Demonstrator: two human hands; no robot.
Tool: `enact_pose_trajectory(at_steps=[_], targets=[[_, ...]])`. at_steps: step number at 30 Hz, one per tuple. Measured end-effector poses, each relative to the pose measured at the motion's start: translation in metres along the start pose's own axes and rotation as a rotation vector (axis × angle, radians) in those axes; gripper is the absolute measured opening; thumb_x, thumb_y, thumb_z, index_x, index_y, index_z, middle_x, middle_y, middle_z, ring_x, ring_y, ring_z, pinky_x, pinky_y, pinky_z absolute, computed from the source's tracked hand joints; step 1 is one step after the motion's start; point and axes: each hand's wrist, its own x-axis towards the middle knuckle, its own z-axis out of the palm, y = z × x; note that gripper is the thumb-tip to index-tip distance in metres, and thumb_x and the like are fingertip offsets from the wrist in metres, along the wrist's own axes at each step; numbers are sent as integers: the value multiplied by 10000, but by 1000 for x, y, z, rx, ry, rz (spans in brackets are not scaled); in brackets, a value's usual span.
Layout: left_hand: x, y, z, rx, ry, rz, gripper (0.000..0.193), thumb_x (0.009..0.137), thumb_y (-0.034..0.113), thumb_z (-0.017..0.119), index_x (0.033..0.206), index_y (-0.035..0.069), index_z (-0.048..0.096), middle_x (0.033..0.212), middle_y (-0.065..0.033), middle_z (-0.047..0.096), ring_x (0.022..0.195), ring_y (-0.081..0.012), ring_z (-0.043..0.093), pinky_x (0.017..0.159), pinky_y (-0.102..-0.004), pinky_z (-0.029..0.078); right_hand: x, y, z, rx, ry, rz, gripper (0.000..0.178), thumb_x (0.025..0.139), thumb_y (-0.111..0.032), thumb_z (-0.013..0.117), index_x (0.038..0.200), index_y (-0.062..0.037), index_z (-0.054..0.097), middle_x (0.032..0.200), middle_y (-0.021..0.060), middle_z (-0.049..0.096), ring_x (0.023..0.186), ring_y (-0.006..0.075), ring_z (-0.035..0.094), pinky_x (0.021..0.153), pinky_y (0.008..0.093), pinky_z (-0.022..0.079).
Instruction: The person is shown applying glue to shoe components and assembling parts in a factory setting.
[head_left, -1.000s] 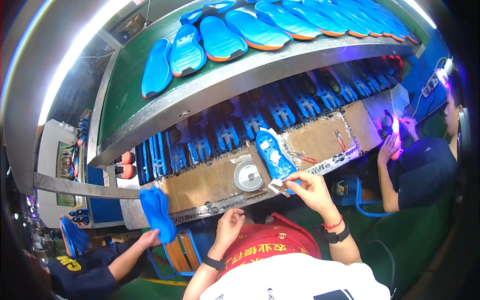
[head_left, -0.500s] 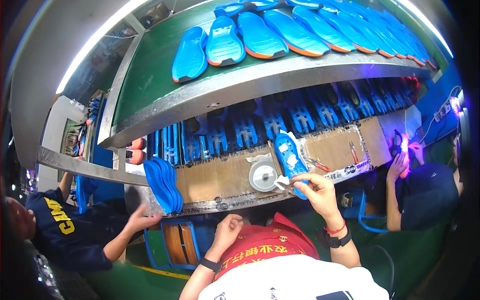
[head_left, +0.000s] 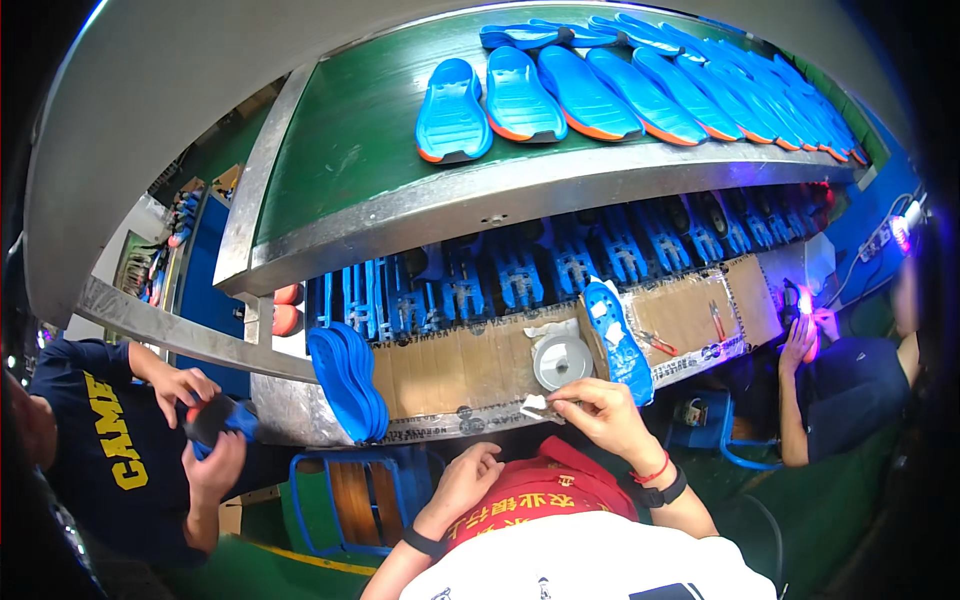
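Observation:
My right hand (head_left: 602, 415) pinches a small crumpled white scrap (head_left: 535, 406) between thumb and fingertips, over the near edge of the cardboard-covered bench (head_left: 440, 385). Just beyond that hand sits a round grey-white dish (head_left: 562, 362), a piece of white paper (head_left: 550, 329) behind it. To its right lies a blue shoe sole (head_left: 617, 340) with white patches on its face. My left hand (head_left: 468, 482) is loosely open and holds nothing, in front of the red apron (head_left: 540, 480).
Stacked blue soles (head_left: 348, 385) stand at the bench's left end. Red-handled hand tools (head_left: 658, 343) lie right of the patched sole. Above, a green conveyor (head_left: 350, 150) carries rows of blue soles (head_left: 455, 110). Co-workers sit left (head_left: 110, 440) and right (head_left: 850, 385).
My right hand has drawn back from the patched sole toward me with the white scrap. My left hand's fingers have loosened. The view has shifted, and the left co-worker now holds a dark-and-blue piece.

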Motion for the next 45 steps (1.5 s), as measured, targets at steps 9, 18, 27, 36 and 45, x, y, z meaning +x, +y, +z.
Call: enact_pose_trajectory(at_steps=[9,18,27,36,45], targets=[[-21,2,-19,-45,-81,16,314,881,138,653,1145,-13,577,837,-85,641,681,-165,620,647,-294,502,10,-1,44,-84,-79,-61,108,842,-125,686,918,-51,705,842,126,687,763,307,675,675,365,534],[-11,12,-7,14,-122,34,321,876,152,656,1142,-10,575,844,-95,641,698,-185,624,661,-308,501,-4,7,30,-141,-66,-50,107,841,-74,677,935,-30,705,860,112,701,749,242,694,660,306,537],[-7,23,14,17,-110,20,304,893,154,652,1140,-8,581,859,-70,645,705,-141,616,670,-269,502,-15,18,17,-117,-44,-39,111,837,-115,683,932,-79,726,890,99,696,772,278,676,682,347,534],[-17,-6,-13,-94,98,-61,299,879,127,660,1128,-18,581,839,-107,670,699,-184,663,636,-304,517,-9,28,26,-193,-96,-47,88,817,-116,697,891,-81,728,860,94,691,775,282,675,681,358,534],[-7,-138,-85,446,643,-161,337,814,106,721,1039,17,486,1045,-181,520,796,-345,642,696,-434,509,-2,43,64,-590,65,87,99,876,-132,616,954,-74,628,910,145,620,743,376,643,662,456,522]])
